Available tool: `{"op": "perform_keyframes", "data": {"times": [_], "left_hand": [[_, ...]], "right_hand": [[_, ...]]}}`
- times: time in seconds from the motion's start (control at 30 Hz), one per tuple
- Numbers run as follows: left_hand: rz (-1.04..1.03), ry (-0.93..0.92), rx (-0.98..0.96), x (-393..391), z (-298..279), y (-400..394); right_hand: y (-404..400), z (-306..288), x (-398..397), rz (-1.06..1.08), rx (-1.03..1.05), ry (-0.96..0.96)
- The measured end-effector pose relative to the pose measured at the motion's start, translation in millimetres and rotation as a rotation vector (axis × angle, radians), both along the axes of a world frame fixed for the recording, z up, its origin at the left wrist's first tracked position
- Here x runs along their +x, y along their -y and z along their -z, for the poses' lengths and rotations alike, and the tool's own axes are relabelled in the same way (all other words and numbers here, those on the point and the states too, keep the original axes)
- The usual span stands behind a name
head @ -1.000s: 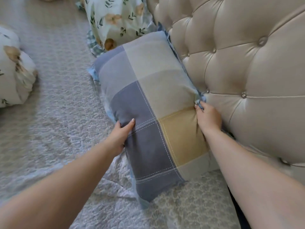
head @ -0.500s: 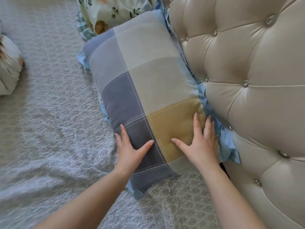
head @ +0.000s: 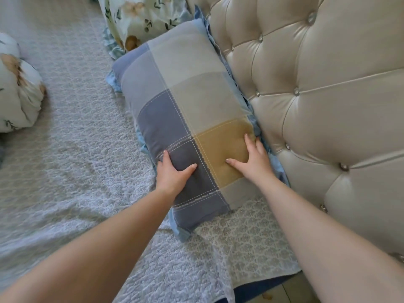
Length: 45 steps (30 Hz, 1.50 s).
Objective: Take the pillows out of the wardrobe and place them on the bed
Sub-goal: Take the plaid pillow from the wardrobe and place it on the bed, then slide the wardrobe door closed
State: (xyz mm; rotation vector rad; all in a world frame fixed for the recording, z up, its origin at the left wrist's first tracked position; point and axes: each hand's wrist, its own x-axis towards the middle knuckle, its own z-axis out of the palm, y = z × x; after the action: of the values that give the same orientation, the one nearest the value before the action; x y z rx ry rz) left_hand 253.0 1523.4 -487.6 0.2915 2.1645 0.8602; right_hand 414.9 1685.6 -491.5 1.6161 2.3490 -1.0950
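Observation:
A checked pillow [head: 185, 101] in grey, blue and mustard squares lies on the bed [head: 65, 171], its long side against the tufted headboard [head: 317, 106]. My left hand [head: 172, 171] rests flat on its dark blue square at the near left edge, fingers apart. My right hand [head: 251, 158] presses flat on the mustard square beside the headboard, fingers spread. Neither hand grips the fabric. A floral pillow [head: 140, 20] lies just beyond the checked one, at the top of the view.
The bed carries a pale grey patterned quilt. A rolled floral bundle [head: 17, 84] sits at the left edge. The bed's near corner and a strip of floor [head: 273, 294] show at the bottom right.
Both hands went from holding the pillow's sides to lying flat on its top. The pillow has settled down flat against the headboard.

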Motion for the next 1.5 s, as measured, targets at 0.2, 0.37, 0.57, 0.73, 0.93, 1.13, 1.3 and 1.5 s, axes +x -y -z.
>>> {"op": "perform_keyframes", "data": {"times": [0.2,0.37,0.57,0.73,0.93,1.13,1.3,1.5], "left_hand": [[-0.051,0.000,0.194,26.9,-71.3,25.6],[-0.042,0.090,0.351,73.5,-137.2,39.9],[0.119,0.234,0.568,131.9,-198.4,66.3],[0.327,0.353,0.681,183.9,-242.2,96.3],[0.585,0.479,0.768,238.3,-292.3,150.0],[0.842,0.572,0.808,293.1,-335.3,208.1],[1.082,0.650,0.833,347.9,-366.9,258.1],[1.371,0.781,0.831,396.8,-385.0,346.4]], "right_hand": [[42.2,-63.1,33.4,0.196,0.101,-0.337],[76.8,-132.2,64.8,0.259,0.123,-0.533],[144.1,-202.0,138.1,0.414,0.247,-0.673],[228.2,-257.6,202.8,0.560,0.419,-0.637],[346.3,-317.7,255.7,0.740,0.585,-0.607],[456.2,-353.8,293.0,0.983,0.734,-0.537],[543.3,-385.6,315.3,1.242,0.861,-0.632],[657.6,-415.0,313.1,1.460,1.026,-0.652]]}}
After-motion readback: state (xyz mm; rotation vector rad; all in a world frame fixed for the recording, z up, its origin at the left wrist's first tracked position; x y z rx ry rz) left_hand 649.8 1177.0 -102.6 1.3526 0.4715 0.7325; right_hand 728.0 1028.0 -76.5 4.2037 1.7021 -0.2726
